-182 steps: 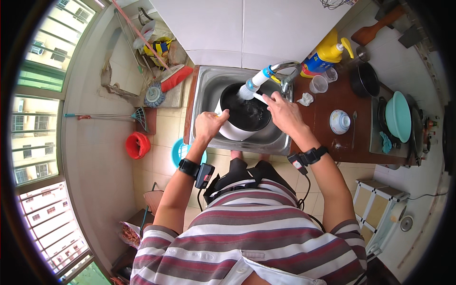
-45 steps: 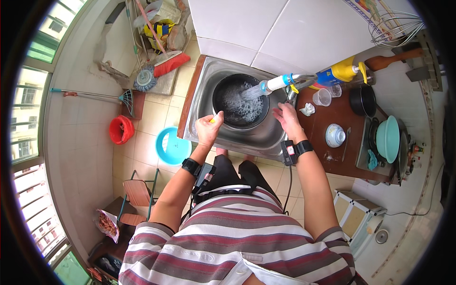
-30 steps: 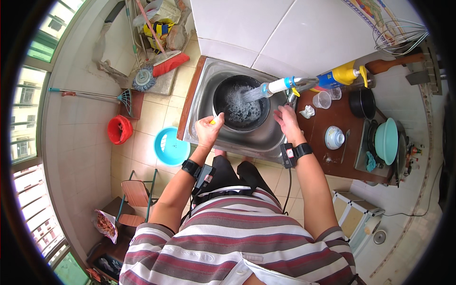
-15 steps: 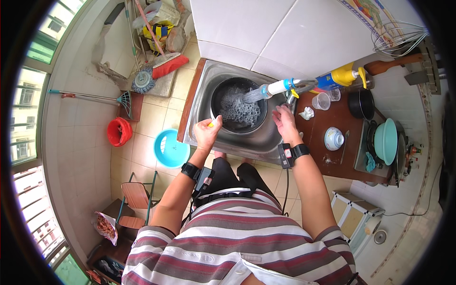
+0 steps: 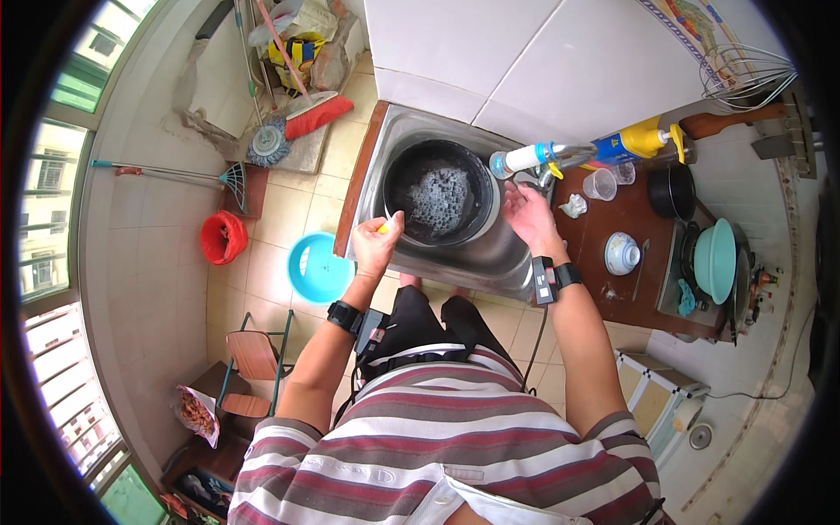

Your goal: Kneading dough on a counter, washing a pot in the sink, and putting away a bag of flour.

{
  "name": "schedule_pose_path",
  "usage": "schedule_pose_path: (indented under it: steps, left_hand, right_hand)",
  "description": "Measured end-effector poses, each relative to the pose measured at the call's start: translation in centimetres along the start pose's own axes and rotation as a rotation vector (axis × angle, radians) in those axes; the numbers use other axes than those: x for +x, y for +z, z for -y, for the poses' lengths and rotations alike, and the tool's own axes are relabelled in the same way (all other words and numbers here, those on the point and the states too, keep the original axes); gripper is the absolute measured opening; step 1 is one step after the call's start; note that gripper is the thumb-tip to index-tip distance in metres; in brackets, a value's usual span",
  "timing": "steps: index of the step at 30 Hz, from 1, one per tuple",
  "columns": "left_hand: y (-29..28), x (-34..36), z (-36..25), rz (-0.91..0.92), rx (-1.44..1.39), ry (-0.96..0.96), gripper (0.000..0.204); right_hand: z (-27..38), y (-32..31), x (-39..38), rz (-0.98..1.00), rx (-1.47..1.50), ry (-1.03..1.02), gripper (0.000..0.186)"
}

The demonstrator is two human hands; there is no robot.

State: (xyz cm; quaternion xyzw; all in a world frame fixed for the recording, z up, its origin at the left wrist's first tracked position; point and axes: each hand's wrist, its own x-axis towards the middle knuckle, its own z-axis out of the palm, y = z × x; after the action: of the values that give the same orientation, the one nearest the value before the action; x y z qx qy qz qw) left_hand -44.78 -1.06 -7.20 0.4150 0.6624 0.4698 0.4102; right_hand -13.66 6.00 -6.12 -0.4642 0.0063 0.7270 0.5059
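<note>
Black pot (image 5: pixel 440 194) in sink (image 5: pixel 490 254) — between left hand (image 5: pixel 378 245), closed on yellow sponge (image 5: pixel 382 227), right hand (image 5: pixel 528 210) open.

Colours and patterns at the sink

Black pot (image 5: pixel 440 192) holding grey-white foam, in a silver steel sink (image 5: pixel 490 254); small yellow item (image 5: pixel 383 227) in the left hand (image 5: pixel 376 248); brown counter (image 5: pixel 612 289); yellow-and-blue bottle (image 5: pixel 634 143); teal bowl (image 5: pixel 715 260); light-blue basin (image 5: pixel 317 268); red bucket (image 5: pixel 222 237); shirt (image 5: pixel 437 437) (maroon, grey and white stripes)

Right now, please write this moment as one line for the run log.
left hand: shut on small yellow object at sink edge | right hand: open, below faucet | black pot: in sink, foamy water
</note>
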Motion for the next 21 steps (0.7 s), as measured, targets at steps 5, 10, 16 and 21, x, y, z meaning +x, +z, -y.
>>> schedule_pose_path:
  steps: [5, 10, 16, 21]
  left_hand:
    - [-2.5, -0.6, -2.7, 0.044, -0.039, -0.058, 0.051]
    - [-5.6, -1.3, -3.6, 0.137, -0.013, -0.021, 0.044]
    - [-7.4, -3.4, -5.1, 0.236, 0.031, 0.078, 0.045]
    - [-7.5, -6.2, -6.8, 0.356, 0.092, 0.159, 0.044]
  right_hand:
    - [1.6, 2.0, -4.6, -0.055, -0.541, 0.080, 0.023]
    - [2.4, 2.5, -11.1, 0.108, -1.038, 0.119, 0.047]
    - [-0.2, -3.8, -19.2, 0.250, -1.179, 0.370, 0.043]
    - [-3.7, -13.5, -25.1, 0.069, -1.176, 0.460, 0.043]
